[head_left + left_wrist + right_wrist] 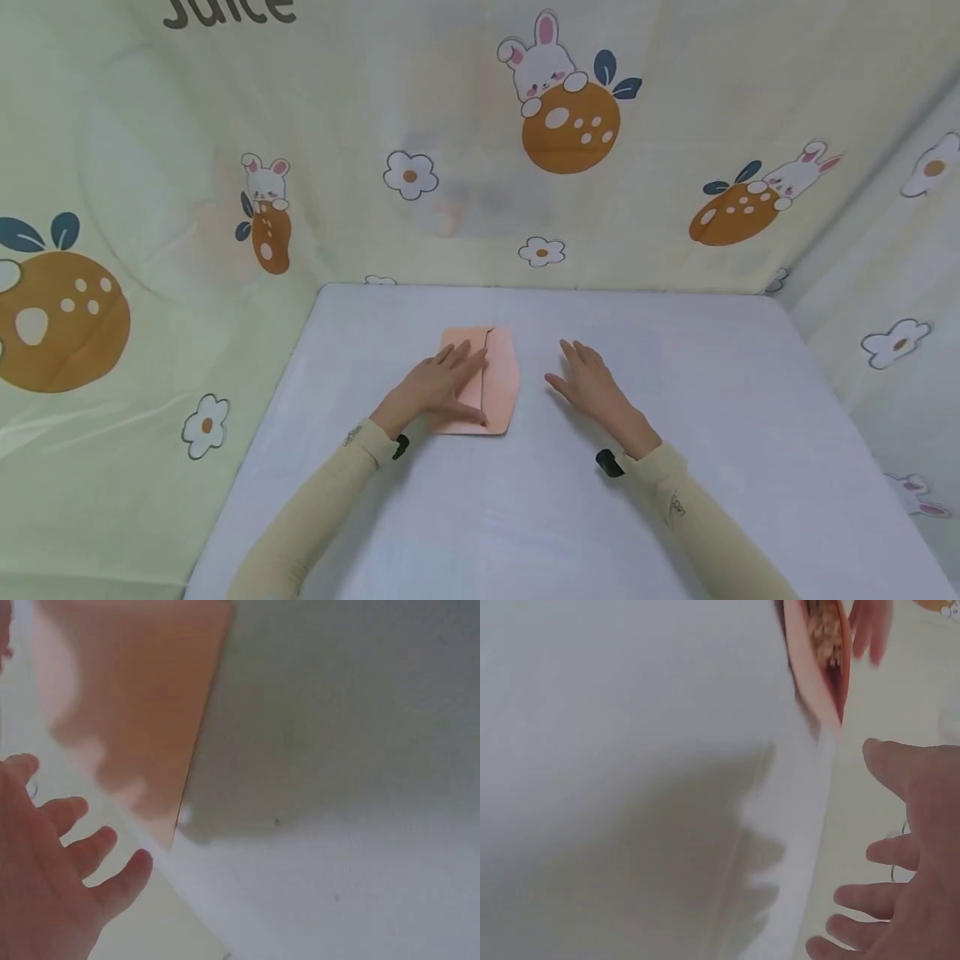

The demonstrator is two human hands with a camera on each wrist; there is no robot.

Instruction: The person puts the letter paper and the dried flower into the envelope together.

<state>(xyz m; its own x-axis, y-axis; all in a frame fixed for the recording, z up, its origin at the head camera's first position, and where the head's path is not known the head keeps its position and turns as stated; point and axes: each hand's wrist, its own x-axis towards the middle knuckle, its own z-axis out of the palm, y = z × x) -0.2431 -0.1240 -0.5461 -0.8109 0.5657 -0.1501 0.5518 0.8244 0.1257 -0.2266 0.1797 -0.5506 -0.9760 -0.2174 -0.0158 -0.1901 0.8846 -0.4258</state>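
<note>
A peach-pink envelope (501,379) lies on the white table, its flap side toward the right in the head view. Over its left part is my left hand (444,382), fingers spread. The left wrist view shows those fingers (91,851) casting a shadow on the envelope's peach surface (142,697); whether they touch it I cannot tell. To the right of the envelope, apart from it, my right hand (592,385) is held with straight fingers and nothing in it. In the right wrist view the envelope's mouth (826,645) gapes, showing something brownish and mottled inside.
The white table (720,400) has its far edge against a cream curtain (450,100) printed with rabbits, oranges and flowers. More of this cloth hangs at the left and right sides. A small black device (609,463) sits at the right wrist.
</note>
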